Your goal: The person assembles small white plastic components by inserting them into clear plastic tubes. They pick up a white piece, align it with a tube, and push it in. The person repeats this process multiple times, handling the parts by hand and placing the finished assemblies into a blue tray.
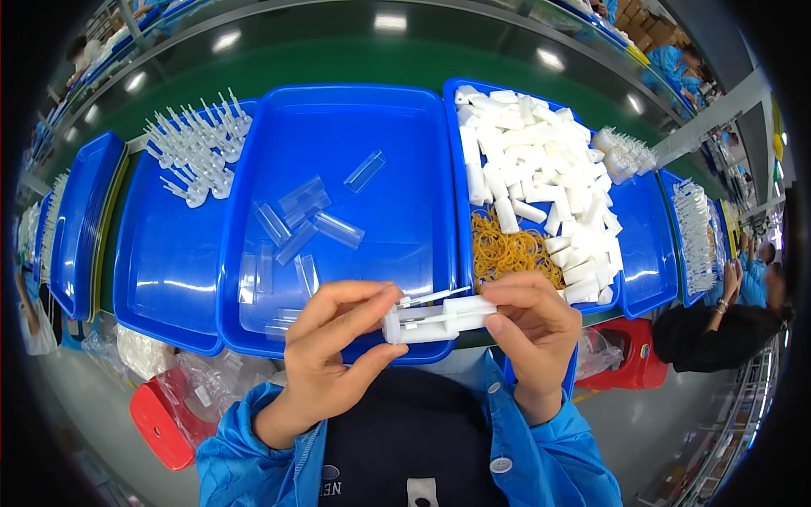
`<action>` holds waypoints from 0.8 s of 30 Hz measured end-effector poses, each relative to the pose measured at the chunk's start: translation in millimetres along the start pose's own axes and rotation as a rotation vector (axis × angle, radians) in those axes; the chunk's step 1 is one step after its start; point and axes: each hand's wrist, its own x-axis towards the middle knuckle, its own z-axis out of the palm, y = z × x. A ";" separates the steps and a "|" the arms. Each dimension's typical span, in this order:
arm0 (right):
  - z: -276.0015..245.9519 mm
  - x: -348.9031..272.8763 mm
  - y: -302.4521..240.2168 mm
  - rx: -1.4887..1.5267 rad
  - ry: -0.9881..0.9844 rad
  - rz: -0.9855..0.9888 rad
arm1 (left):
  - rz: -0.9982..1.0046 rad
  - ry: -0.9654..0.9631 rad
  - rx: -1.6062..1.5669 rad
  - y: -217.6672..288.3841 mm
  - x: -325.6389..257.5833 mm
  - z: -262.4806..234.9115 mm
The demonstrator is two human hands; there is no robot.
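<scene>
Between both hands, just in front of the middle tray, is a white plastic part (394,326) with thin rods pointing right. My left hand (329,346) pinches its wide left end between thumb and fingers. A white foam block (466,313) sits around or against the rods at the right; I cannot tell which. My right hand (534,325) grips this block with thumb and fingers. Similar white pronged parts (198,152) stand in the left tray. More white foam blocks (541,160) are heaped in the right tray beside yellow rubber bands (509,249).
Clear plastic pieces (306,199) lie scattered in the middle blue tray (359,97). Farther right, another blue tray (646,245) bears a white cluster of parts (623,155). Red stools (160,422) stand below on both sides. A co-worker in dark clothing (701,334) is at the right.
</scene>
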 end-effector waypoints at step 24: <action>-58.8 88.0 31.7 -1.258 -0.054 -0.311 | -0.100 -0.019 -0.292 0.9 3.8 -2.7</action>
